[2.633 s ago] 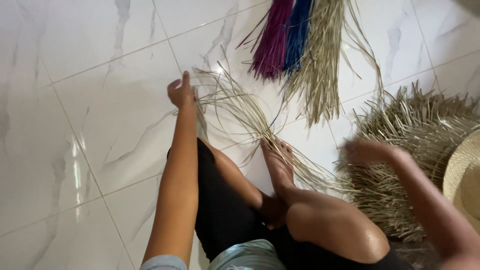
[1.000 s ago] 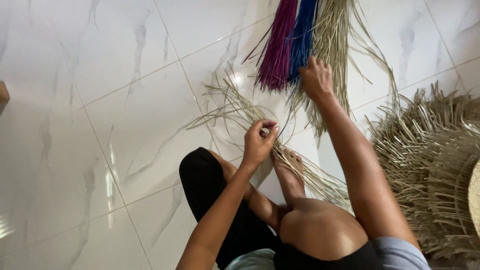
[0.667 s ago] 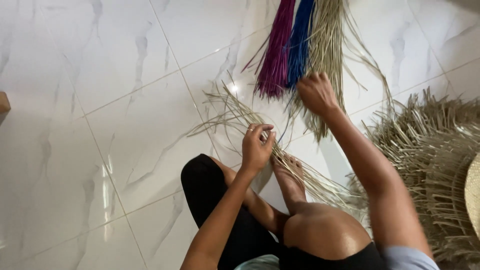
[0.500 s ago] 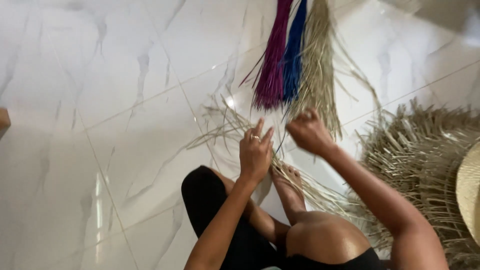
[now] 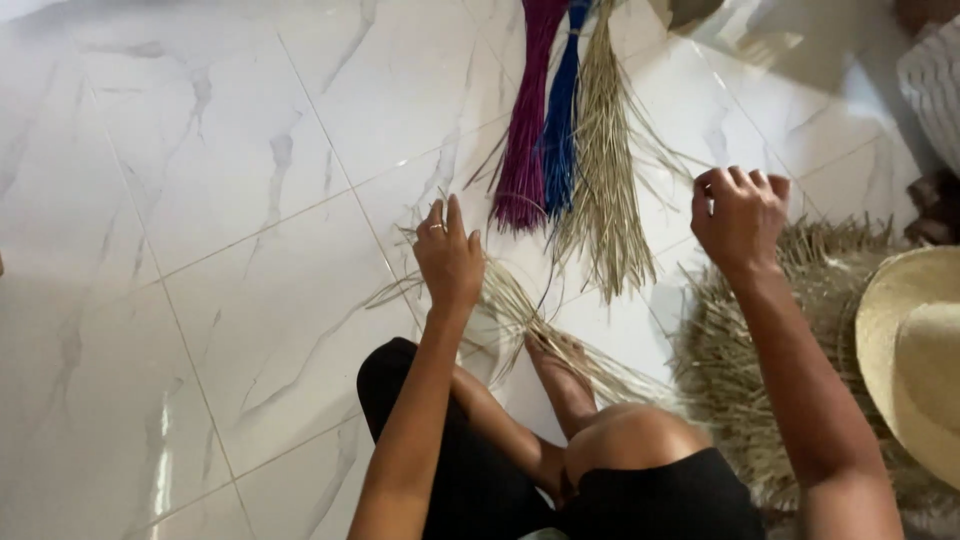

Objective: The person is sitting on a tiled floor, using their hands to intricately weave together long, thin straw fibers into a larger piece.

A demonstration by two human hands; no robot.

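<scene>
Two hands: at work over loose straw on a white marble-patterned tiled floor (image 5: 200,200), seen from above.
Left hand (image 5: 448,258): fingers straight and close together, a ring on one; palm down on the fanned strands, nothing clearly gripped.
Right hand (image 5: 738,215): raised, fingers curled inward; whether it pinches a strand cannot be told.
Straw strands (image 5: 520,315): pale tan, thin and flat, splayed out like a fan beneath the left hand and pinned under the bare foot (image 5: 555,360), running on toward the right.
Dyed bundles: one purple bundle (image 5: 522,150), one blue bundle (image 5: 560,140), lying side by side with an undyed bundle (image 5: 605,190) just beyond the hands.
Woven piece (image 5: 740,370): rough mat with a bristling fringe of loose ends, under the right forearm.
Straw hat (image 5: 915,350): smooth brim, at the right edge, resting on the woven piece.
</scene>
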